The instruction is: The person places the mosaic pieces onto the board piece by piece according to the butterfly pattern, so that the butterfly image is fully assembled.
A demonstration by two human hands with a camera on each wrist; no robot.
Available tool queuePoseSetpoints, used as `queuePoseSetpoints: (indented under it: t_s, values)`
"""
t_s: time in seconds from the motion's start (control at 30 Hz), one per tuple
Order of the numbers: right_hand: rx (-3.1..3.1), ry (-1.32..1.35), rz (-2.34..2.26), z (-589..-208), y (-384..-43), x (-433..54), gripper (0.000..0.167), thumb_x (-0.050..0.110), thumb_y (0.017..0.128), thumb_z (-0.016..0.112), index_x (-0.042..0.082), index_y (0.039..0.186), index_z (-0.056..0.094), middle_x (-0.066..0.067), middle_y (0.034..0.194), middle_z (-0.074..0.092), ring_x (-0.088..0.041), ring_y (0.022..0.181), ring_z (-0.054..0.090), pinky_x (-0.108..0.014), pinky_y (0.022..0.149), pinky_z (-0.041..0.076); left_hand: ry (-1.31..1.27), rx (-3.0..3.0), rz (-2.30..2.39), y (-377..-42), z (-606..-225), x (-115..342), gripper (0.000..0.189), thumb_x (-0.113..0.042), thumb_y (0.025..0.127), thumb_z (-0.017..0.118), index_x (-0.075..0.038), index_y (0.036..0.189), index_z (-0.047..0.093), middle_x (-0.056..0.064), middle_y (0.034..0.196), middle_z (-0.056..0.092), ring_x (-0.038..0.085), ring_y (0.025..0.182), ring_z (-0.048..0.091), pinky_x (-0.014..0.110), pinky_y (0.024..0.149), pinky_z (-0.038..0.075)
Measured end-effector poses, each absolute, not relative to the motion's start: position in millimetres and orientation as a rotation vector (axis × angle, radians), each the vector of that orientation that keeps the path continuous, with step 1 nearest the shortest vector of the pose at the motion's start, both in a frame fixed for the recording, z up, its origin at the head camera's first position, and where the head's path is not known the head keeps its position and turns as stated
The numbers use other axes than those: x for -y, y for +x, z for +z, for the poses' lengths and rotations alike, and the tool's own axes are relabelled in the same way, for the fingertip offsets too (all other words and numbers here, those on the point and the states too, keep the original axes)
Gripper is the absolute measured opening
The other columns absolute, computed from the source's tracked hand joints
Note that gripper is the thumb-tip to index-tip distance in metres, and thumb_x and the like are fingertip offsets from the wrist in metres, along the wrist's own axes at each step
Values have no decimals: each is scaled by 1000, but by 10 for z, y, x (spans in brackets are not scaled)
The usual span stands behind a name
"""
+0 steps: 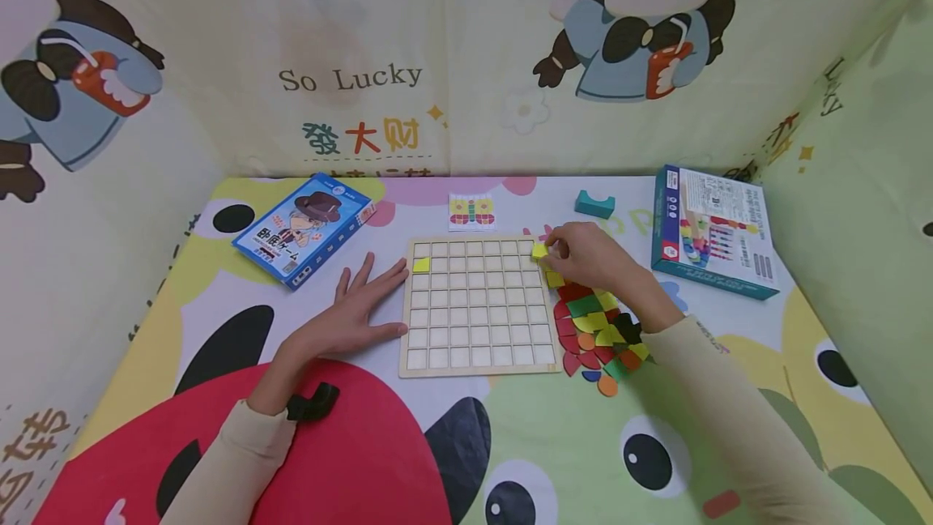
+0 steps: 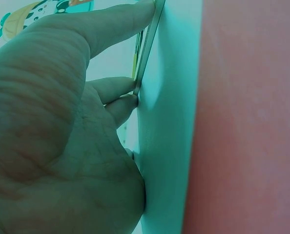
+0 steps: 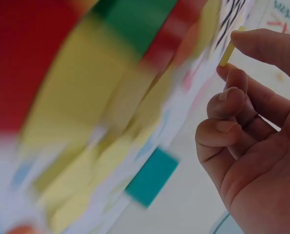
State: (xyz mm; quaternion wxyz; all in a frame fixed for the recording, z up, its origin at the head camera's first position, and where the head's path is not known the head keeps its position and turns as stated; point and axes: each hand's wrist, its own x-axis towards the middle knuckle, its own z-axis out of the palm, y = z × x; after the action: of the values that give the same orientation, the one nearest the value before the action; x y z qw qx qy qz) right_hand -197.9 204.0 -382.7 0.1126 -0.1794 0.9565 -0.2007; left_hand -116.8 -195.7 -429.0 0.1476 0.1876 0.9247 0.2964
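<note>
A wooden grid board (image 1: 481,371) lies mid-table, with one yellow square tile (image 1: 421,265) in a cell near its upper left corner. My right hand (image 1: 589,256) pinches another yellow square tile (image 1: 539,251) between thumb and fingertip, at the board's upper right corner; the right wrist view shows this tile (image 3: 227,53) edge-on. My left hand (image 1: 353,310) has its fingers spread, with fingertips touching the board's left edge. In the left wrist view, the thumb and fingers of that hand (image 2: 62,117) meet the board's edge. Below my right hand lies a pile of coloured tiles (image 1: 586,306).
Behind the board lies a small butterfly pattern card (image 1: 471,212). A teal block (image 1: 594,204) sits to its right. A blue game box (image 1: 304,229) lies at the left, and a teal-edged box (image 1: 714,233) at the right. Patterned cloth walls (image 1: 481,128) enclose the table.
</note>
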Motion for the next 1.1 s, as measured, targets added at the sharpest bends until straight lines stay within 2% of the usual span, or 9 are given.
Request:
queuePoseSetpoints:
  t_s: [0.13,0.27,0.47,0.57,0.77,1.1]
  values:
    - [-2820,-633,-561,-3836,-1956,-1713,35,27,97,76,3,123,75,-6,81,60,-19,75,54,-29,65,43,543,-2661,853,-1175,-4285,1965,95,-46,90,78,-21,169,30,4,180,20,42,167,-13,72,128,-15]
    - [-2803,-716,-545,-3841,-1945,-1391,33,28,98,76,5,122,76,-4,81,59,-18,76,53,-29,66,43,544,-2657,849,-1179,-4282,1974,95,-46,90,78,-21,169,30,4,180,19,42,167,-13,72,128,-15]
    - [-2778,-821,-529,-3852,-1979,-992,33,29,99,74,6,124,75,-3,78,61,-17,79,55,-28,68,45,545,-2655,847,-1187,-4281,1984,95,-46,91,78,-21,169,30,4,180,19,42,167,-14,72,128,-15]
    - [-2768,-843,-518,-3867,-1990,-846,33,28,100,73,6,125,75,-3,81,65,-17,80,56,-27,67,45,548,-2650,852,-1189,-4279,1981,94,-46,91,78,-21,169,31,4,180,19,42,167,-14,72,128,-15]
    - [-2767,-837,-504,-3901,-1995,-673,32,30,100,71,7,124,75,-3,90,70,-16,78,56,-27,64,43,557,-2649,856,-1182,-4285,1973,93,-47,91,77,-21,168,31,4,180,19,42,167,-14,72,128,-16]
    - [-2760,-858,-461,-3926,-2008,-623,33,34,100,74,12,124,75,-1,81,64,-15,76,56,-26,63,41,566,-2646,891,-1177,-4296,1972,94,-45,90,79,-20,168,32,5,180,21,42,167,-13,72,128,-16]
